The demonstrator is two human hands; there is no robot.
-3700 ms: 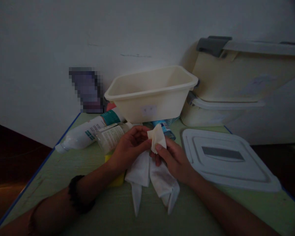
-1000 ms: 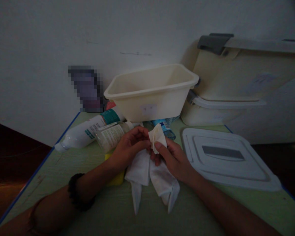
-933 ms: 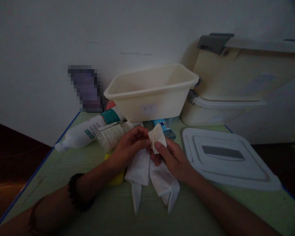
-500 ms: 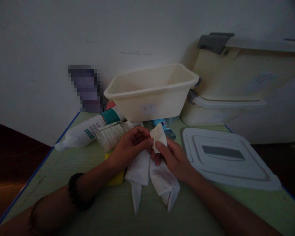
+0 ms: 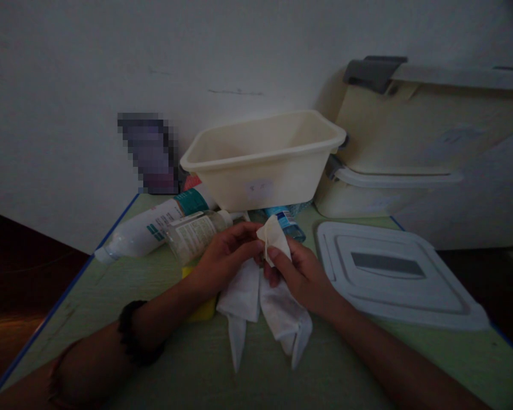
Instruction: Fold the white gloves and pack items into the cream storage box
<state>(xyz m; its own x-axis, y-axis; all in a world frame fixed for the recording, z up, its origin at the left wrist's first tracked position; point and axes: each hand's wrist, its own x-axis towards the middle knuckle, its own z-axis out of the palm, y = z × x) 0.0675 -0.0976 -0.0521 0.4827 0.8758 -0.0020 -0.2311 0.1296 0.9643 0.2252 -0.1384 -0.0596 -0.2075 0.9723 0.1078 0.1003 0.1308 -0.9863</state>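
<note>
A white cloth (image 5: 256,299) hangs from both my hands over the pale green table (image 5: 162,353), its two pointed ends trailing on the surface. My left hand (image 5: 222,259) pinches the cloth's left side with curled fingers. My right hand (image 5: 299,273) pinches the bunched top of the cloth between thumb and fingers. A black band circles my left wrist.
A cream tub (image 5: 260,156) stands behind my hands. Beside it lie a white bottle (image 5: 149,230), a clear bottle (image 5: 194,233) and a blue-labelled bottle (image 5: 288,219). A yellow sponge (image 5: 200,310) lies under my left hand. A white lid (image 5: 393,276) lies right, below a lidded bin (image 5: 423,136).
Almost nothing differs. My right thumb has slid slightly left on the bunched top of the cloth, and both hands stay where they were.
</note>
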